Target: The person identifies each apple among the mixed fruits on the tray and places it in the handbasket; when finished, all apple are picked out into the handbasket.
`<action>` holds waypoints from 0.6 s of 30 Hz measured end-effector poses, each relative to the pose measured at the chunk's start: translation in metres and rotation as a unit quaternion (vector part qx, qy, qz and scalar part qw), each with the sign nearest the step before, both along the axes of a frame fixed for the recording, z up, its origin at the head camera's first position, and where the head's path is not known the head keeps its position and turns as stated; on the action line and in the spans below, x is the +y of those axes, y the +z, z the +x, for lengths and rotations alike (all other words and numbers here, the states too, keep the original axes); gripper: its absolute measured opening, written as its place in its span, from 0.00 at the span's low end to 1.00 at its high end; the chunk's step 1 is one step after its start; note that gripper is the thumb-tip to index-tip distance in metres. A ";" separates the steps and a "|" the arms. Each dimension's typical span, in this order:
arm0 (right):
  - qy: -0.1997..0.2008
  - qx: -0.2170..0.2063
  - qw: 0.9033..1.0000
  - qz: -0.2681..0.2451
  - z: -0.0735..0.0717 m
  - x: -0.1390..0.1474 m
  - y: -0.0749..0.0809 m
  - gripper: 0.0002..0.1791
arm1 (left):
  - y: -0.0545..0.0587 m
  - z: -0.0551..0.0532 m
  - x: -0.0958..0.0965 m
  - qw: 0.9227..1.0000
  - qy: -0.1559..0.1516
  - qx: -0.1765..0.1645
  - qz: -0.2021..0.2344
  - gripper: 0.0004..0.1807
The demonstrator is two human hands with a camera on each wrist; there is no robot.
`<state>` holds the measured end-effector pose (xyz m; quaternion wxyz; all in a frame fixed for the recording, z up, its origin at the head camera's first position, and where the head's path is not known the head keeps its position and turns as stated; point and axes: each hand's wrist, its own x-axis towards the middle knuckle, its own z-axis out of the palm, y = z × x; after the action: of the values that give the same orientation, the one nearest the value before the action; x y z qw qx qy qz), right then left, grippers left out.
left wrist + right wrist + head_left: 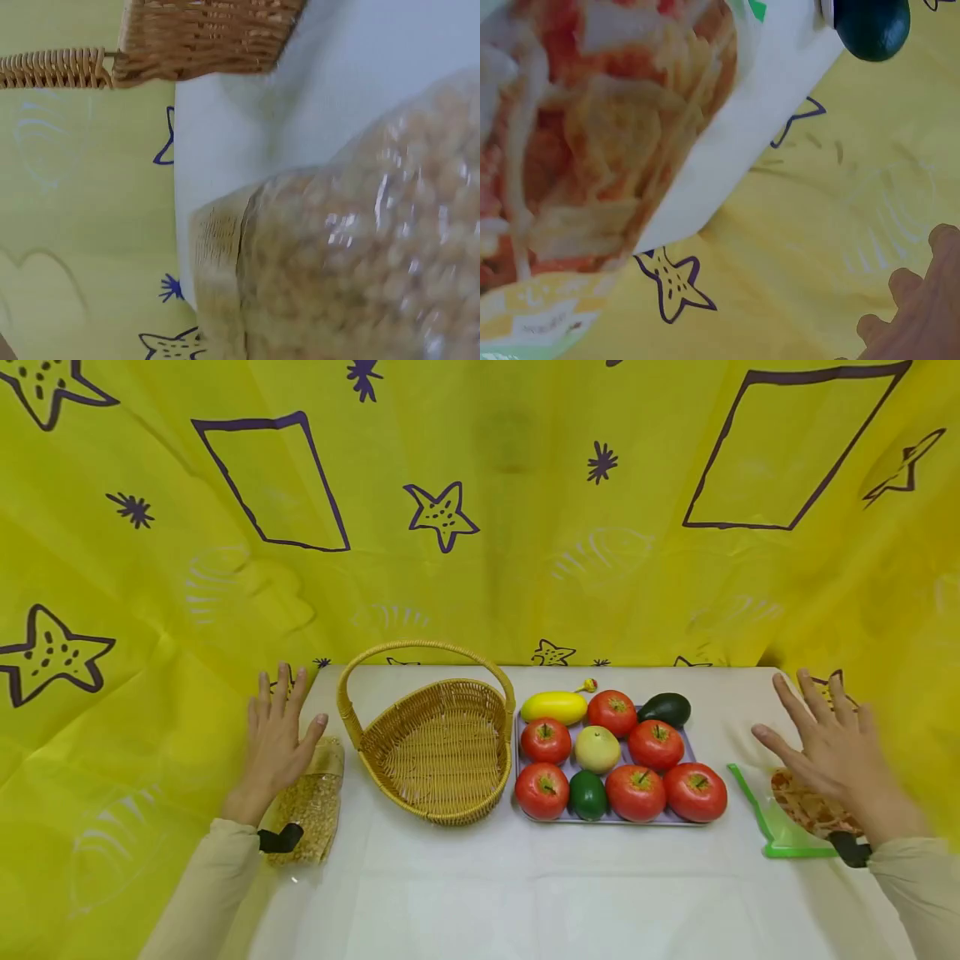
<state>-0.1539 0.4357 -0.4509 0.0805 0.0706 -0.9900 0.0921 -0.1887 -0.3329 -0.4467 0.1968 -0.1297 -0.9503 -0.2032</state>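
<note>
My left hand [279, 747] is raised with fingers spread at the left, over a clear bag of pale grains [311, 802]. The same bag [360, 262] fills the lower right of the left wrist view. At the right, my right hand [840, 752] has its fingers spread above a green-edged food packet [795, 847], partly hidden behind it. That packet [607, 150] looms large in the right wrist view, with my fingertips [907, 289] at the lower right corner. Neither hand holds anything.
Between the hands stands a wicker basket [438, 760] with a tall handle. Beside it, a tray [615, 821] bears several red tomato-like fruits [636, 793], a pale round fruit [597, 749], a yellow oblong one [553, 707] and dark green ones [588, 795]. A yellow patterned curtain [510, 593] backs the table.
</note>
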 end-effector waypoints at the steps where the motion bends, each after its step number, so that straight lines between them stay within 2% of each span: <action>1: 0.009 0.002 1.000 -0.002 0.001 -0.002 -0.002 0.49 | -0.002 -0.001 0.001 1.000 -0.009 0.012 0.012 0.42; 5: 0.040 -0.001 0.999 -0.016 0.006 -0.010 -0.013 0.50 | -0.009 -0.001 0.010 0.996 -0.046 0.041 0.067 0.42; 7: 0.049 0.001 0.999 -0.024 0.007 -0.014 -0.017 0.51 | -0.012 -0.001 0.015 0.993 -0.059 0.036 0.099 0.43; 10: 0.057 0.004 0.998 -0.037 0.009 -0.018 -0.022 0.51 | -0.015 0.002 0.024 0.985 -0.060 0.010 0.159 0.43; 14: 0.068 -0.005 0.996 -0.061 0.010 -0.024 -0.024 0.51 | -0.017 0.005 0.037 0.966 -0.061 -0.017 0.249 0.40; 18: 0.084 -0.014 0.992 -0.092 0.013 -0.030 -0.027 0.51 | -0.017 0.008 0.050 0.937 -0.081 -0.038 0.339 0.35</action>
<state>-0.1406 0.4059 -0.4781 0.0647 0.1446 -0.9689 0.1900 -0.1808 -0.2827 -0.4634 0.1758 -0.1238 -0.8183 -0.5331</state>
